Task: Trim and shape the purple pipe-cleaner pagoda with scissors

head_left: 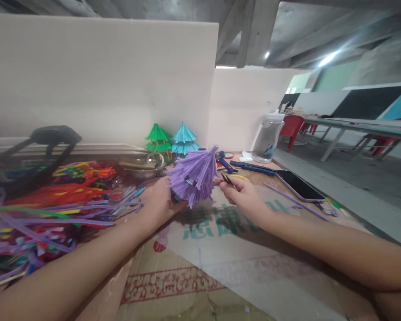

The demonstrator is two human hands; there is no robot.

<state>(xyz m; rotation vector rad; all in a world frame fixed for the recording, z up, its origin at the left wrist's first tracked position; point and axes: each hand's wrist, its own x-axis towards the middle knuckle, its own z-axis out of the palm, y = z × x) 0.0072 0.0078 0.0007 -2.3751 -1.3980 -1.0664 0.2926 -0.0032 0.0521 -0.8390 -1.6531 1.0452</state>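
Note:
A small purple two-tiered pagoda [195, 174], seemingly made of fuzzy craft stems, is tilted in front of me. My left hand [158, 198] is closed around its lower part, with the fingertips partly hidden behind it. Just to its right, my right hand [235, 191] is closed on a dark tool with two pointed tips [226, 179], which looks like tweezers. The right fingertips are close to the pagoda's right edge; I cannot tell whether they touch it. Behind stand a green pagoda [158, 138] and a light blue pagoda [183, 138] of the same shape.
Loose purple craft stems [53, 223] and colourful scraps cover the left side. A metal bowl [142, 165] sits behind my left hand. Toward the right are a blue glue gun [225, 164], a dark blue long-handled tool [254, 168], a phone [300, 185] and a clear bottle [267, 138].

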